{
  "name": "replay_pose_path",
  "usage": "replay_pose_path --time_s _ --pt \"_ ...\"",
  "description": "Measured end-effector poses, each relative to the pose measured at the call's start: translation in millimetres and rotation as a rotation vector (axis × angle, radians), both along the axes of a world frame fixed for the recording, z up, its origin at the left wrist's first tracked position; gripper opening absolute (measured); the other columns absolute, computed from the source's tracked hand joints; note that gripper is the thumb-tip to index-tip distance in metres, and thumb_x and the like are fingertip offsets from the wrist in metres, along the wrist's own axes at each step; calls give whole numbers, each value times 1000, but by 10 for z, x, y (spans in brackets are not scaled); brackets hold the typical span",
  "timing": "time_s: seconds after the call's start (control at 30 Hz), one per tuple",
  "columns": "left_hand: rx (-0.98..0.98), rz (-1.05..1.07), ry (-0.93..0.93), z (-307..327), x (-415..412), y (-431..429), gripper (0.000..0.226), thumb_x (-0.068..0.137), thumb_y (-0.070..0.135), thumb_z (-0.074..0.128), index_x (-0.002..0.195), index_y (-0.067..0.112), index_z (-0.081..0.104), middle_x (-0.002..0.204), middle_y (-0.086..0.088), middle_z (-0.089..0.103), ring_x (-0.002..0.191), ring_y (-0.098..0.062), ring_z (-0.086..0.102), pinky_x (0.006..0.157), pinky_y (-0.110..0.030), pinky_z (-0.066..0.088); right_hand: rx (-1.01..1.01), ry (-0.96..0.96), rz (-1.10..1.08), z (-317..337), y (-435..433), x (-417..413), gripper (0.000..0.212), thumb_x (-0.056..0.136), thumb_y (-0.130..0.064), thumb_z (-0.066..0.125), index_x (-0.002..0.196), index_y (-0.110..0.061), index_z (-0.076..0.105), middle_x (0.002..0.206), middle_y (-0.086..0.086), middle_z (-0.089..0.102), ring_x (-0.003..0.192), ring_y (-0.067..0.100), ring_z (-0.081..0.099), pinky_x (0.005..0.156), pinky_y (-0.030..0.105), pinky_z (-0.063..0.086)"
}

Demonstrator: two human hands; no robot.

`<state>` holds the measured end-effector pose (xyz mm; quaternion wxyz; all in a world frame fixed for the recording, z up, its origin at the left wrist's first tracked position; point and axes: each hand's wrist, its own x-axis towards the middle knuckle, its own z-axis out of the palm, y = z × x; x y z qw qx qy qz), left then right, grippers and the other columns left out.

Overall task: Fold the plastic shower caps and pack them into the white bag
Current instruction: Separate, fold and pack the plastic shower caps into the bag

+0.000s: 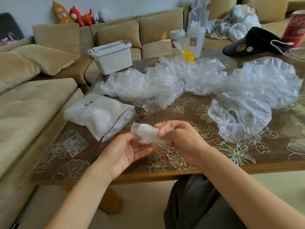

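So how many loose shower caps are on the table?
3 that I can tell apart: a front-right cap, a bigger cap behind it, and a long middle heap, which may be several overlapping.

1. The brown desk (206, 164) has shiny flower shapes on its top.
2. A white bag (99, 113) lies near its left edge.
3. Crinkly clear shower caps (158, 83) lie across the middle and right.
4. A black sun hat (254, 42) sits far back.
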<state>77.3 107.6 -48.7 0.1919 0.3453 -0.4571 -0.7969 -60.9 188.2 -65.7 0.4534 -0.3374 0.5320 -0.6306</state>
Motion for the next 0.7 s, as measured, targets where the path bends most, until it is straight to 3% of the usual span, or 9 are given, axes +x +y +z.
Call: replay_pose_path --time_s 0.1,0.2,0.33,0.43,0.53,0.63,0.7 --pt "103 -70 10 37 61 -53 43 91 27 35 110 -3 59 91 -27 68 76 -36 69 61 -33 59 -6 92 18 -31 -17 -8 57 79 20 46 40 -19 61 93 3 62 83 14 57 57 18 44" --pt "-8 -138 -80 24 102 -70 56 84 48 47 113 2 62 99 -23 68 83 -34 68 69 -35 60 -72 250 49 -52 -27 3 48 75 21 56 48 -18 63 90 1 60 89 11 57 71 22 51" --pt "-178 -32 -115 -55 146 -55 49 74 20 64 119 0 59 104 -20 69 87 -24 70 69 -29 58 -74 454 164 -11 -20 45 37 78 13 61 63 -20 70 96 -3 56 91 8 54 78 24 52" --pt "-293 92 -151 -68 242 -104 34 77 13 64 109 0 62 96 -15 72 79 -19 71 62 -23 57 7 409 195 75 21 10 31 82 8 57 76 -19 72 106 -1 60 87 10 57 74 24 48" --pt "-458 109 -218 -60 338 -143 21 81 10 64 101 4 65 88 -10 74 76 -18 71 61 -21 57 12 330 94 132 0 3 21 90 -5 53 101 -17 67 101 -6 67 87 1 60 78 14 45" --pt "-519 60 -237 -70 380 -117 15 82 10 64 96 9 66 83 -2 74 75 -15 71 61 -21 57 122 391 213 89 -129 95 33 93 -28 56 125 -22 53 107 -7 65 97 1 61 84 17 48" --pt "-543 60 -247 -96 431 -133 11 84 7 63 95 10 66 84 -2 74 77 -15 71 62 -21 57 175 478 350 26 -273 214 40 90 -28 61 127 -20 50 106 -5 64 92 1 61 76 17 50"
